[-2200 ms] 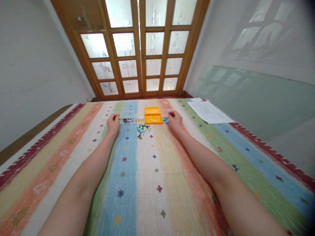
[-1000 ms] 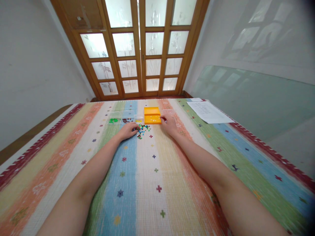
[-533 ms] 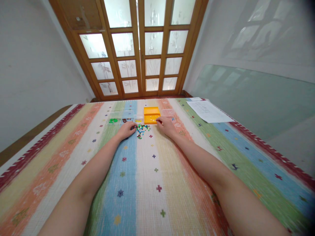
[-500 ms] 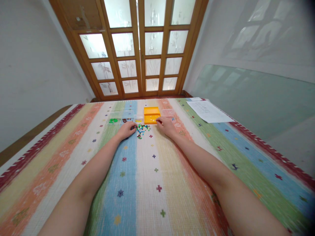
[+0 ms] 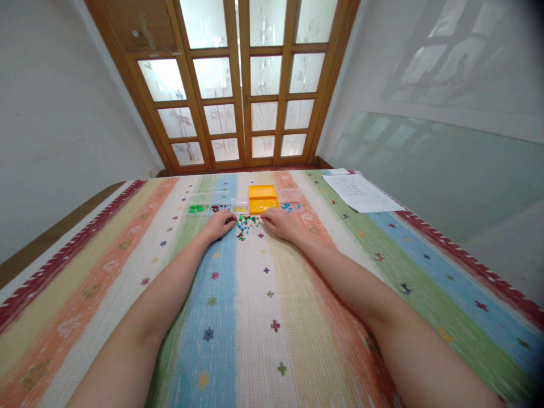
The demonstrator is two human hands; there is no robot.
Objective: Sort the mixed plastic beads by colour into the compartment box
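A small pile of mixed green, blue, dark red and white pieces point(image 5: 246, 222) lies on the striped cloth between my hands. My left hand point(image 5: 219, 225) rests at the pile's left edge, thumb and fingers closed together; anything in them is too small to make out. At the right edge, my right hand point(image 5: 280, 223) has its fingertips pinched together beside the pieces. Just behind it stands an open orange box point(image 5: 262, 191) with a few pale pieces inside. Clear boxes hold green pieces point(image 5: 196, 209), dark red pieces point(image 5: 216, 208), yellow pieces point(image 5: 239, 209) and blue pieces point(image 5: 289, 206).
A striped, patterned tablecloth point(image 5: 250, 317) covers the table. Printed paper point(image 5: 361, 191) lies at the far right. Beyond the table stand wooden doors with glass panes point(image 5: 242, 113). A glass sheet point(image 5: 446, 164) leans along the right wall.
My right hand has moved left and slightly nearer, from the orange box's front edge to the pile, uncovering blue pieces in the right clear box. My left hand has hardly moved.
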